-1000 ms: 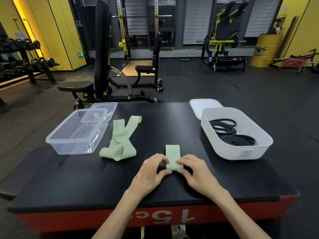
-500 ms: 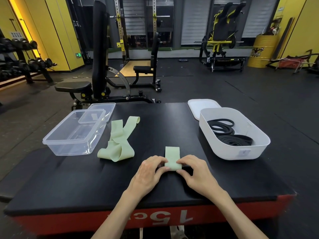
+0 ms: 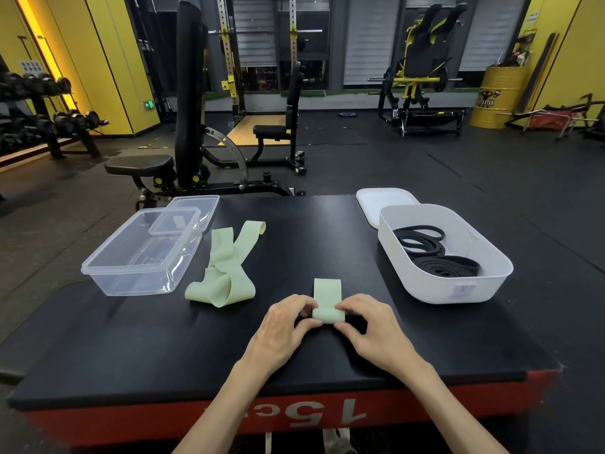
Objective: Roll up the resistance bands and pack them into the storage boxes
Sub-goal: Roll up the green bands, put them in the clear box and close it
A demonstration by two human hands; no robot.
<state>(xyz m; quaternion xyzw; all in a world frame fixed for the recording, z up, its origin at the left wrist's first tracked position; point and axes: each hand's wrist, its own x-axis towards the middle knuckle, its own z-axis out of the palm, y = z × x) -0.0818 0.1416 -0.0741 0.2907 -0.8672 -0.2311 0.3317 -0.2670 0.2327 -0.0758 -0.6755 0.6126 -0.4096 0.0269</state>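
A pale green resistance band [image 3: 327,298] lies partly rolled near the front of the black platform [image 3: 294,244], a short flat tail pointing away from me. My left hand [image 3: 284,326] pinches the roll's left end and my right hand [image 3: 370,326] pinches its right end. A second green band [image 3: 226,267] lies loose and twisted to the left. Beside it stands an empty clear plastic box [image 3: 144,253]. On the right, a white box [image 3: 442,253] holds coiled black bands [image 3: 435,253].
A clear lid [image 3: 196,208] lies behind the clear box and a white lid [image 3: 383,201] behind the white box. The platform's red front edge is close to me. Weight benches, a rack and dumbbells stand on the gym floor beyond.
Both hands stay on the green roll; the flat tail looks slightly shorter. The view has shifted a little; nothing else has moved.
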